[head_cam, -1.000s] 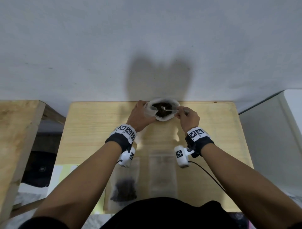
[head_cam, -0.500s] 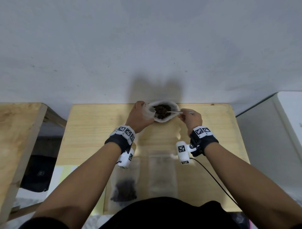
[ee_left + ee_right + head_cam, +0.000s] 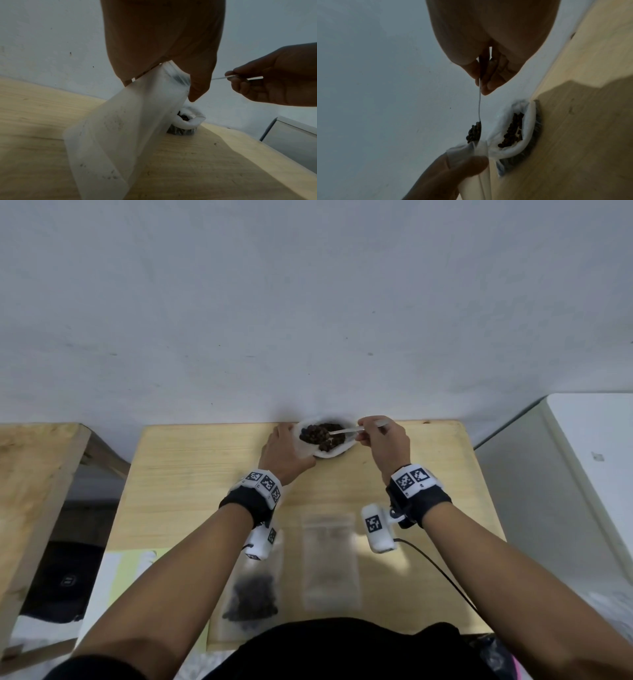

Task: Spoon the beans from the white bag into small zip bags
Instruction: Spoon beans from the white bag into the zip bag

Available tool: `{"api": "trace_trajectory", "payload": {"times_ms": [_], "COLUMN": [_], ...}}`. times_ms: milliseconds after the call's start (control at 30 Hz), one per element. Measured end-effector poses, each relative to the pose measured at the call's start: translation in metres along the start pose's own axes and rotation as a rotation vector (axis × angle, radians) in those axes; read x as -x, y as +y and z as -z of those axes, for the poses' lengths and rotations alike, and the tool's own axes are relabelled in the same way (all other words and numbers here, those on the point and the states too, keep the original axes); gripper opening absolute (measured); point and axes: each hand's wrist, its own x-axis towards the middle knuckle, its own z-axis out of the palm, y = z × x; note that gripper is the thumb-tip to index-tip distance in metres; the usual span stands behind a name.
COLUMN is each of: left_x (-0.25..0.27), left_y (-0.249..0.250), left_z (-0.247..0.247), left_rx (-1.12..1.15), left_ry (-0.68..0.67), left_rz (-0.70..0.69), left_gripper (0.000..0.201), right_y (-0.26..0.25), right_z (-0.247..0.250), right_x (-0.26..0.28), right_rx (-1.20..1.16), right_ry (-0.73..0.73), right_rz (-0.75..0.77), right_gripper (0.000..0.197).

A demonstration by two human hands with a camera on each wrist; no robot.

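The white bag stands open at the table's far edge with dark beans inside; it also shows in the right wrist view. My left hand grips a translucent small zip bag by its top, just left of the white bag. My right hand pinches a thin metal spoon. The spoon's bowl carries a heap of beans right above the zip bag's mouth. Near me lie a zip bag holding beans and an empty zip bag.
The wooden table backs onto a grey wall. A second wooden surface stands to the left, a white cabinet to the right. A black cable trails from my right wrist camera. Pale papers lie at the table's near left.
The spoon has come up out of the white bag with beans on it and moved left to the zip bag's mouth. My left hand still holds the zip bag beside the white bag.
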Motion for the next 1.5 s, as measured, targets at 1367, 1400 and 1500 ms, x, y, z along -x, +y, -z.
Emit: {"api": "trace_trajectory", "payload": {"times_ms": [1367,1400,1500], "left_x": [-0.024,-0.024,-0.02], "left_y": [-0.025,-0.024,-0.022], "left_z": [0.0,0.001,0.001], "left_rx": [0.155,0.145,0.128], "left_ry": [-0.027,-0.027,-0.023], "left_rz": [-0.044,-0.046,-0.019], "left_gripper": [0.068,0.069,0.073], "right_y": [0.049,0.05,0.049], "right_z": [-0.039,-0.035,-0.024], "right_x": [-0.037,-0.037,-0.033], "right_rx": [0.047,0.012,-0.079], "right_ry": [-0.032,-0.011,0.057], "right_rz": [-0.335,-0.341,-0.358], "right_gripper": [0.012,0.012,0.018]}}
